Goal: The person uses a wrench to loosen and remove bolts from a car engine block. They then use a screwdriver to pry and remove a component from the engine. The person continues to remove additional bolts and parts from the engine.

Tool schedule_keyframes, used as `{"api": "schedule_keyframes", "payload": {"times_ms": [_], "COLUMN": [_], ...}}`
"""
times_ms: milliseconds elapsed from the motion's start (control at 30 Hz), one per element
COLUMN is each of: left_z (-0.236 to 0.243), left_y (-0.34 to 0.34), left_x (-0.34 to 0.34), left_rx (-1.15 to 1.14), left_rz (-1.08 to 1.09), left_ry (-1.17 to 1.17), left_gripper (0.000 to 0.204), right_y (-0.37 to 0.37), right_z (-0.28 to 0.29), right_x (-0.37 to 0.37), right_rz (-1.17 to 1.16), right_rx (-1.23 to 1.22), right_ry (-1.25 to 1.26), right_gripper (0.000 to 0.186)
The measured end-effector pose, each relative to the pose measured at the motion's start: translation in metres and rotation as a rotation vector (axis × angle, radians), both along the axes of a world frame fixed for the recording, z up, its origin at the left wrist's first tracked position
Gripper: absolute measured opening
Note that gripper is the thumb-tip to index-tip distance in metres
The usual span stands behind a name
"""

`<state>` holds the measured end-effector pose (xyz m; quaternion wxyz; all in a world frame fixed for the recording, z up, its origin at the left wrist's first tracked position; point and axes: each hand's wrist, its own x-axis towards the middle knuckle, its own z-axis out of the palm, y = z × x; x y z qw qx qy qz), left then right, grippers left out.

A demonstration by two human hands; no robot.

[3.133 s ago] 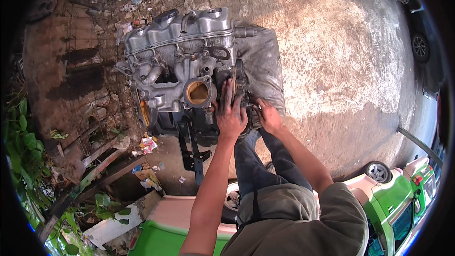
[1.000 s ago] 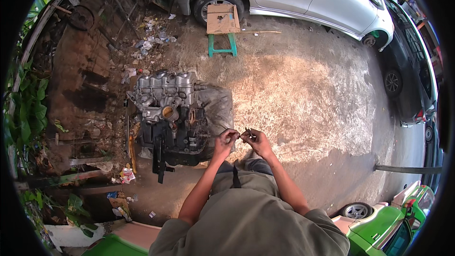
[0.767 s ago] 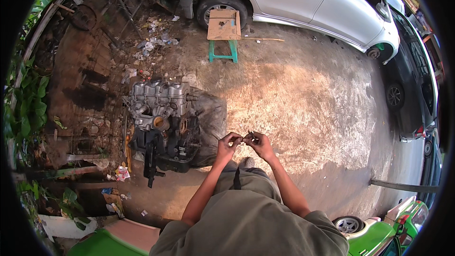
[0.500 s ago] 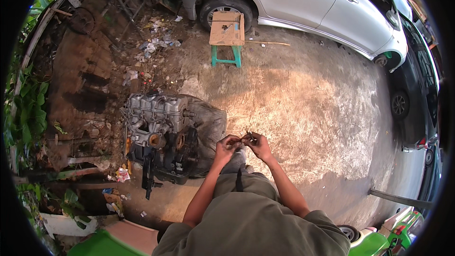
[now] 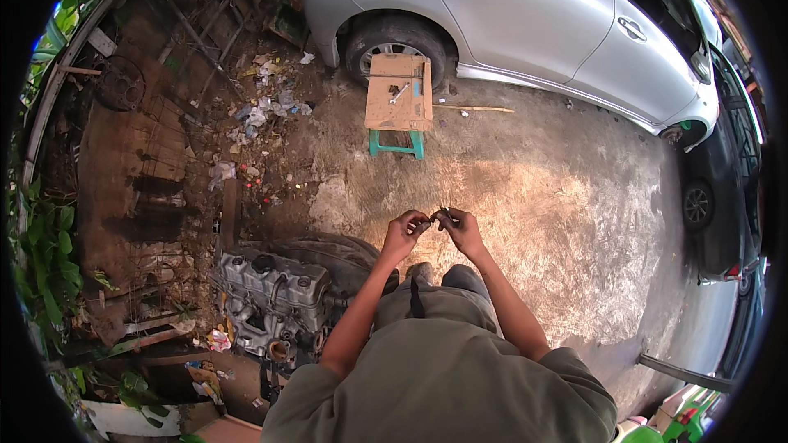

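Our right hand (image 5: 463,230) pinches a small dark piece (image 5: 444,211) between its fingertips; our left hand (image 5: 405,231) curls just beside, its hold unclear; the engine (image 5: 277,289) sits left of our fingers.

A rough brown concrete floor (image 5: 533,246) bore a green plastic stool (image 5: 419,145) and crumpled pale litter (image 5: 256,117). On the stool, a flat brown cardboard sheet (image 5: 402,120) carried a silver metal wrench (image 5: 400,93).

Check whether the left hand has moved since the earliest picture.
Yes: the left hand, at the engine then, is now clear of it, up and to its right.
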<state>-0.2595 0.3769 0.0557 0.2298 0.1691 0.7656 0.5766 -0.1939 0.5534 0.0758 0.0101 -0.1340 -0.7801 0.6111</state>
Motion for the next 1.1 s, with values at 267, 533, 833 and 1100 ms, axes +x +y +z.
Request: {"api": "schedule_keyframes", "payload": {"times_ms": [267,533,833,1100], "left_z": [-0.002,-0.025,-0.031,-0.161], "left_y": [0.039,0.063,0.090,0.115], "left_x": [-0.103,-0.217,-0.356,-0.517], "left_rx": [-0.004,0.060,0.134,0.003], "left_rz": [0.194,0.424,0.555,0.495], "left_ry": [-0.145,-0.370,-0.405,-0.321], "left_gripper": [0.019,0.024,0.021,0.015], "right_y": [0.056,0.101,0.143,0.134], "right_z": [-0.020,-0.052,-0.086,-0.188], "right_x": [-0.115,-0.240,-0.400,-0.517], "right_rz": [-0.115,-0.075,-0.048,-0.312], "right_rx": [-0.320,-0.396,-0.129,-0.148], "right_ry": [-0.135,-0.222,-0.127,-0.295], "right_gripper": [0.029,0.030,0.035,0.040]}}
